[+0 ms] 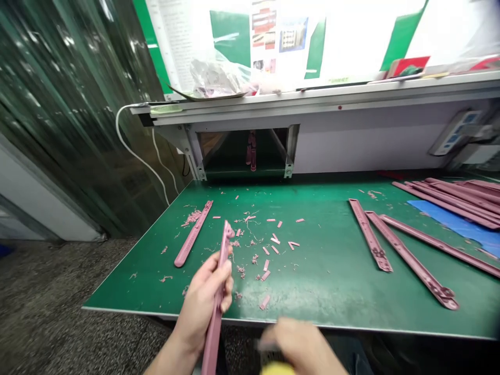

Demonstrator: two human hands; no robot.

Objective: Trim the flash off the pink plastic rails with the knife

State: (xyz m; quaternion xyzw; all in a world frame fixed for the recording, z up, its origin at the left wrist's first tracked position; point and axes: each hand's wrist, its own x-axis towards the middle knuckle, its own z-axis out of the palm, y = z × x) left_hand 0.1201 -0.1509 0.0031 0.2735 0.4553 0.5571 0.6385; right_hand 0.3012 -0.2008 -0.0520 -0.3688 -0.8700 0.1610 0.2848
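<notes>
My left hand (207, 302) is wrapped round a long pink plastic strip (223, 250) that points away from me over the green table (320, 260). My right hand (302, 346) is low at the front edge, smeared by motion, with something yellow (278, 369) beside it; its fingers do not show clearly. Another pink strip (193, 234) lies on the table to the left. Pink shavings and small cut pieces (269, 250) are scattered just beyond my left hand.
Three pink strips (406, 255) lie to the right, and a pile of several more (457, 195) rests by a blue sheet (461, 224). A chute opening (250, 151) at the back holds strips. A white cable (133, 151) hangs at the left.
</notes>
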